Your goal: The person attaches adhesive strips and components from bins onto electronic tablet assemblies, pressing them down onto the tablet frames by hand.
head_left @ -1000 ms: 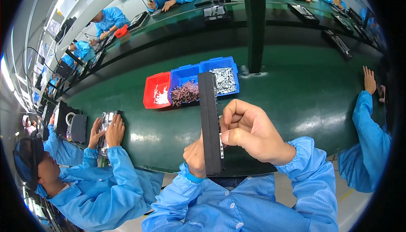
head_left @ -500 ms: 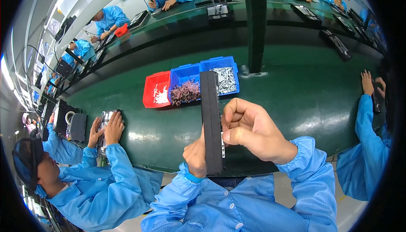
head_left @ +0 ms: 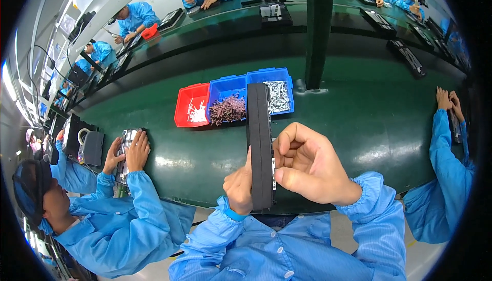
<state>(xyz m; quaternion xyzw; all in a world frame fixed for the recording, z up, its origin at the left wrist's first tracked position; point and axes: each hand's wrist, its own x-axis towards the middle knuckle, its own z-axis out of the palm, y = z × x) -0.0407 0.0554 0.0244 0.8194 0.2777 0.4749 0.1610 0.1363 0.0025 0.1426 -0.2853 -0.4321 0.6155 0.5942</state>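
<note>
A long black flat panel stands on edge over the green table, its near end at my chest. My left hand grips its near end from the left side. My right hand is curled against the panel's right face, fingertips pinched at a small light part on that face; what the fingertips hold is too small to tell. Beyond the panel's far end stand three small bins: a red one with white bits, a blue one with dark brownish parts, and a blue one with silvery parts.
A dark green post rises behind the bins. A person in a blue coat sits at my left, both hands on a metal part. Another person's hands rest on the table at right. More workers sit at the far bench.
My hands and the panel have barely shifted. The hands of the person at my right have moved slightly on the table.
</note>
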